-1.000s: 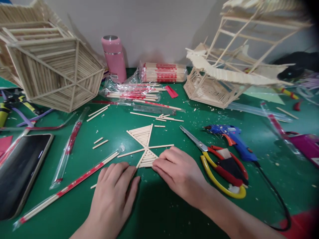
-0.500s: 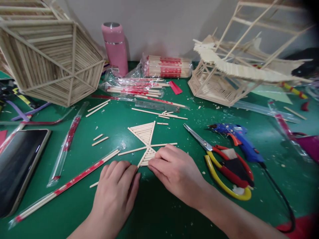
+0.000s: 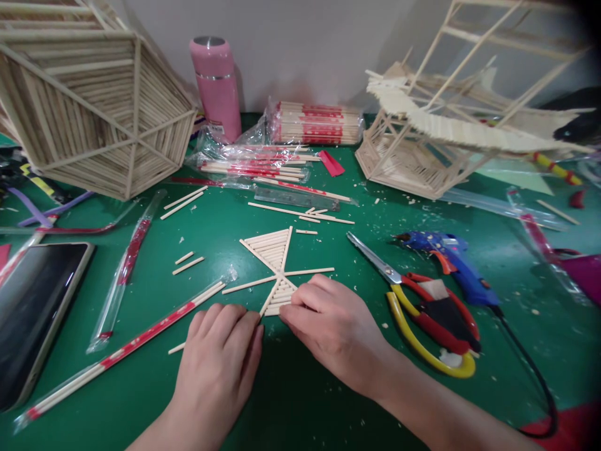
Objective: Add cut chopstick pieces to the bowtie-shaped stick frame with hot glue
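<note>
The flat panel of glued sticks (image 3: 275, 266) lies on the green table (image 3: 300, 388) directly ahead of both hands, its near fan of short sticks under their fingertips. The right hand (image 3: 331, 326) rests palm down with fingers curled loosely, the tips pressing the near edge of that fan; it pinches nothing that can be seen. The left hand (image 3: 218, 357) lies flat and open just to the other side, fingertips touching the table beside the panel's near corner.

The panel looks very light and stiff along each stick, but fragile at the joints: two filled wedges meet at a narrow centre where long spokes cross, and that crossing is likely the weakest spot. Lifting by a single spoke would probably lever it apart. The safer hold seems to be flat, fingers spread under or over a filled wedge, or pressing it down onto the table as now. The bare wood is dry and not slippery, though it can skid on the smooth surface.

Scissors (image 3: 422, 304) and a blue glue gun (image 3: 448, 263) lie just beyond the right hand's outer side; a wrapped chopstick pair (image 3: 126, 351) runs outward past the left hand.
</note>
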`<state>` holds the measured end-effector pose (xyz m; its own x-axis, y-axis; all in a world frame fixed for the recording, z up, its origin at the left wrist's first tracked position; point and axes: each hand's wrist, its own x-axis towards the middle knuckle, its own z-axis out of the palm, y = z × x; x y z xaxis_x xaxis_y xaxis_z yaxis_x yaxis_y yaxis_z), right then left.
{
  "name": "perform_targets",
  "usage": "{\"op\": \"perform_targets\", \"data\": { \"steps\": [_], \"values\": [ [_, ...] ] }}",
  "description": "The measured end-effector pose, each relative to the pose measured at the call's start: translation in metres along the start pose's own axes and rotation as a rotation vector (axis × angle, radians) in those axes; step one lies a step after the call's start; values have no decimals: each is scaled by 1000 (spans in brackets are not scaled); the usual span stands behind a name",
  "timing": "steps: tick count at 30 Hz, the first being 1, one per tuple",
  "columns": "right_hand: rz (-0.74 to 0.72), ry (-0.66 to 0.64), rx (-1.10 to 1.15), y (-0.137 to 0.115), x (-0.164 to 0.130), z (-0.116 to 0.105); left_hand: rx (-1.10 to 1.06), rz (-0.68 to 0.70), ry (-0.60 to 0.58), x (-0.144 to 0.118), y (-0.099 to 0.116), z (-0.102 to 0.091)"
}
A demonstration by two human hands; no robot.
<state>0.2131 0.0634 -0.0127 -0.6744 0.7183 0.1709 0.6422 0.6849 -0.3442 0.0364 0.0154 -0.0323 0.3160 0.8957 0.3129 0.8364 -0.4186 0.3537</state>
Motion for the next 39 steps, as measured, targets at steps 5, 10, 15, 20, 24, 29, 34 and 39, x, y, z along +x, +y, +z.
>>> {"op": "perform_targets", "data": {
  "steps": [5, 10, 15, 20, 24, 29, 34, 39],
  "values": [
    [-24, 9, -19, 1, -1, 1, -5, 6, -13, -1, -1, 0],
    [-45, 9, 7, 2, -2, 1, -7, 8, -14, -1, -2, 1],
    [-47, 1, 14, 1, -2, 1, 6, 0, -18, -1, -1, 1],
    [-46, 0, -4, 1, -3, 2, 27, 2, -10, -1, -1, 0],
    [-13, -4, 3, 0, -3, 3, 25, 15, -13, -1, -1, 0],
    [32, 63, 109, 0, -7, -1, 9, 20, -9, 0, -1, -1],
    [179, 161, 244, 14, -20, -7, 22, 21, 6, 3, 0, -2],
    [260, 142, 217, 22, -32, -5, 46, 26, 10, 8, 1, 0]
  ]
}}
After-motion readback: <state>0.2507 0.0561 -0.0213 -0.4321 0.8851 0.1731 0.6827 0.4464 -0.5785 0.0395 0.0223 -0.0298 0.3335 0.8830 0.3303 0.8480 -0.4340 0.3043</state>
